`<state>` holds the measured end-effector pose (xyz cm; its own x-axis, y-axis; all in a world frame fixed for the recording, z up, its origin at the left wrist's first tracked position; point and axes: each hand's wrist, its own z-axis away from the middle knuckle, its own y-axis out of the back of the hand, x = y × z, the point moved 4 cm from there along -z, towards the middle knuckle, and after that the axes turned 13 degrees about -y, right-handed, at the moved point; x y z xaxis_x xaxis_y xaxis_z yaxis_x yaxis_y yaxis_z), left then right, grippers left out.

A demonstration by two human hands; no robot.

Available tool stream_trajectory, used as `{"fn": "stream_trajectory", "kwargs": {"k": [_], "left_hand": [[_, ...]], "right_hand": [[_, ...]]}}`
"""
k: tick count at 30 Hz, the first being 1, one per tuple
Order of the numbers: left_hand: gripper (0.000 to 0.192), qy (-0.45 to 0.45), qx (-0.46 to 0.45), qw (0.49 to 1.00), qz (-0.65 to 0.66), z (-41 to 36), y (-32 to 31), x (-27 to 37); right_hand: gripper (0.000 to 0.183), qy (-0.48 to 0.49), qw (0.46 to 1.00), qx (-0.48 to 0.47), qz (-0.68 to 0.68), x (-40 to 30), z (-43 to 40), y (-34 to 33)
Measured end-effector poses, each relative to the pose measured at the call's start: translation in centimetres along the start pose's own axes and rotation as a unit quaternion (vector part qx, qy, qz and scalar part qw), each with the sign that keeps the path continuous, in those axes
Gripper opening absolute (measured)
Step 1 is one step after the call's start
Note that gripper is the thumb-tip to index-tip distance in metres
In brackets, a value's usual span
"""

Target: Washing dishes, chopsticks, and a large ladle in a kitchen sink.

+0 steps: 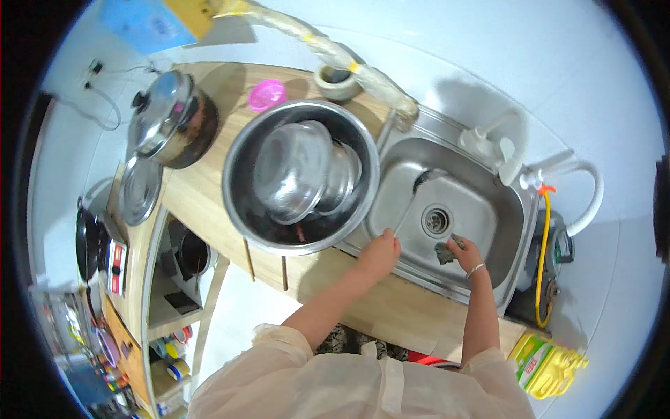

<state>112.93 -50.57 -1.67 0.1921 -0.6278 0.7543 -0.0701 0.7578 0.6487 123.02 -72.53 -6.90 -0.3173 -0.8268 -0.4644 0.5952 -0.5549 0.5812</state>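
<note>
Over the near left side of the steel sink, my left hand (pixel 381 253) grips the end of a thin-handled metal utensil (pixel 405 213). Its dark, curved head lies towards the far left of the basin; whether it is a ladle or a turner cannot be told. My right hand (pixel 467 256) holds a crumpled grey-green cloth (pixel 445 253) above the near part of the sink (pixel 473 214), apart from the utensil. Between the hands and slightly beyond them is the drain strainer (pixel 436 221). A pale faucet (pixel 487 144) stands at the sink's back edge.
Left of the sink, a large steel basin (pixel 230 209) holds upturned metal bowls (pixel 290 167). Chopsticks (pixel 284 272) jut over the counter edge below it. Farther left are a lidded pot (pixel 175 123) and a loose lid (pixel 140 189). A yellow jug (pixel 549 366) stands at right.
</note>
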Motion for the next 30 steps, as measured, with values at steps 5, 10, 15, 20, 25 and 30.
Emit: {"fn": "stream_trajectory", "kwargs": {"k": [5,10,15,20,25,30], "left_hand": [[0.018,-0.056,0.040,0.998,0.013,2.9,3.4,2.7],[0.019,-0.044,0.193,0.978,0.065,6.3,8.5,4.0],[0.019,0.019,0.316,0.925,0.212,9.4,13.8,2.5],[0.022,0.041,0.385,0.898,0.208,11.3,17.2,-2.2],[0.026,0.078,0.387,0.906,0.155,12.2,18.5,-6.6],[0.030,0.131,0.314,0.904,0.258,11.3,17.5,-11.3]], "right_hand": [[0.042,0.066,0.982,0.166,-0.067,-2.5,2.1,2.4],[0.036,0.050,0.983,0.148,-0.095,-5.4,4.8,3.7],[0.017,0.208,0.938,-0.033,-0.274,-12.3,8.8,3.9],[0.028,0.271,0.949,0.046,-0.152,-21.5,12.9,4.4],[0.036,0.215,0.969,0.118,0.017,-23.9,12.7,6.2],[0.030,0.179,0.983,0.020,0.025,-22.3,13.9,5.6]]}}
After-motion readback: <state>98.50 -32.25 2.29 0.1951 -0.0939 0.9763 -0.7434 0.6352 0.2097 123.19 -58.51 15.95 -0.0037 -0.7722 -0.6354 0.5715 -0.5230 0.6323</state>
